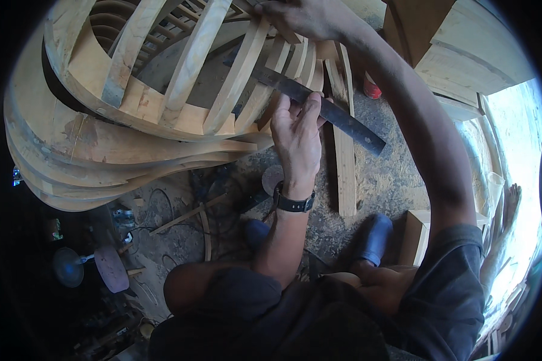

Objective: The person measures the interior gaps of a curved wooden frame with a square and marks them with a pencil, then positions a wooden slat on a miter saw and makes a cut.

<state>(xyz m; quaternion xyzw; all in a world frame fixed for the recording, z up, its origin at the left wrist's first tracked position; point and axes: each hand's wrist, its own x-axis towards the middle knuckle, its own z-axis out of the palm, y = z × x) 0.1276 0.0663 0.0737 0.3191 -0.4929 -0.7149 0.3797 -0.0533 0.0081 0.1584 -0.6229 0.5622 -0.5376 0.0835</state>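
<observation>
My left hand (296, 141), with a dark watch on its wrist, is closed around a long flat dark metal strip (352, 127). The strip slants from the wooden slats down to the right; whether it is a file or a plain bar I cannot tell. Stretched to the top of the view, my right hand (310, 18) has its fingers curled over a short piece of wood (281, 27) by the upper slat ends. Both hands are at the right side of a large curved wooden frame (135, 105) with several slats (238, 78) across it.
Upright on the right stands a pale wooden cabinet-like piece (479, 45). A long board (345, 174) lies below my hands, and a red container (372, 87) is near it. Cables, wood strips (186, 215) and a pinkish round object (111, 269) are at lower left. My blue shoe (376, 237) is on the dusty floor.
</observation>
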